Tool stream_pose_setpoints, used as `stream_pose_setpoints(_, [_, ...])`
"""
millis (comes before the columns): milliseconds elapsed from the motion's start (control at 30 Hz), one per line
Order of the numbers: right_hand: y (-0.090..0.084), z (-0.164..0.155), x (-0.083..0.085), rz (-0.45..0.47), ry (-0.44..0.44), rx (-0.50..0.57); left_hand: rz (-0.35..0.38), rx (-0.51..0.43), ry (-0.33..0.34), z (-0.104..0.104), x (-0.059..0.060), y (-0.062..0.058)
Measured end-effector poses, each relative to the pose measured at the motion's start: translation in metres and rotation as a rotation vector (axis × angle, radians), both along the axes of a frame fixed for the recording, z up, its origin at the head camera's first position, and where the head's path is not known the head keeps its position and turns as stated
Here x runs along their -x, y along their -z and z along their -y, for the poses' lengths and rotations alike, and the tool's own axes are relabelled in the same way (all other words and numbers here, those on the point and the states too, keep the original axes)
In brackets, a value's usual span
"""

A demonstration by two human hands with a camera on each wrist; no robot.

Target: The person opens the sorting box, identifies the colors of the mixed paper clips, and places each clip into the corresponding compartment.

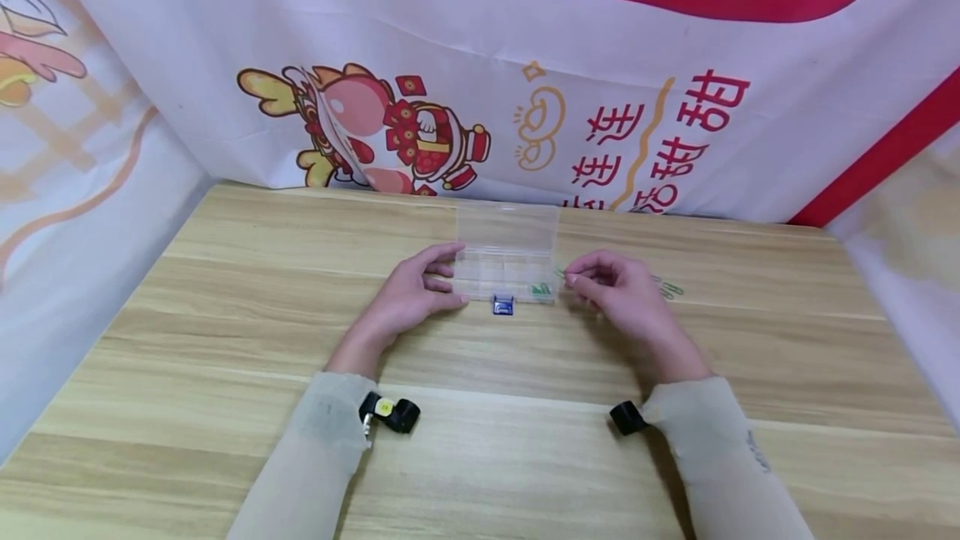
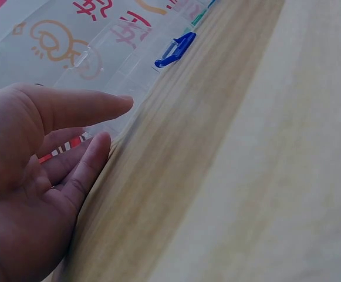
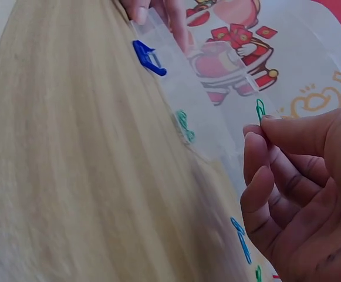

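A clear plastic compartment box point(image 1: 491, 275) stands on the table with its lid point(image 1: 508, 227) raised at the back. Its blue latch point(image 1: 503, 305) sticks out at the front. Several green paper clips point(image 1: 541, 290) lie in the front right compartment. My left hand point(image 1: 412, 290) holds the box's left end, thumb at the front corner and fingers toward the back. Between thumb and index finger, my right hand point(image 1: 618, 294) pinches a green paper clip point(image 3: 260, 109) just beyond the box's right side, above the table.
To the right of my right hand, a green paper clip point(image 1: 671, 289) lies on the wooden table point(image 1: 510, 457). A blue paper clip point(image 3: 240, 239) shows near it in the right wrist view. A printed cloth point(image 1: 465, 40) hangs behind the table's back edge.
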State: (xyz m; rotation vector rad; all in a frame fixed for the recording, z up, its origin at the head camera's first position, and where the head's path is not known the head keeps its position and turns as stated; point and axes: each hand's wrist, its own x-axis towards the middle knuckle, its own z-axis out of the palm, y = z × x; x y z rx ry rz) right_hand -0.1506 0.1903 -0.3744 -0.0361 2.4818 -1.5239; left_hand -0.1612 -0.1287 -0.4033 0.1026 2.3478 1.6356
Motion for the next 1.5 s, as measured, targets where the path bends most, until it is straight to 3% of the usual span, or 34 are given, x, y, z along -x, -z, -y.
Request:
stream_pose_setpoints(200, [0.005, 0.01, 0.004, 0.038, -0.014, 0.005, -0.002, 0.003, 0.004, 0.001, 0.0, 0.0])
stream_pose_setpoints(467, [0.008, 0.016, 0.007, 0.021, -0.026, 0.023, 0.003, 0.0, -0.008, -0.001, 0.0, 0.001])
stream_pose_setpoints(1367, [0.012, 0.011, 0.007, 0.056, -0.02, -0.008, -0.003, 0.004, -0.009, -0.002, -0.002, -0.005])
stream_pose_setpoints(1500, [0.011, 0.004, 0.006, 0.042, 0.015, -0.015, 0.0, 0.005, -0.007, -0.003, -0.002, -0.004])
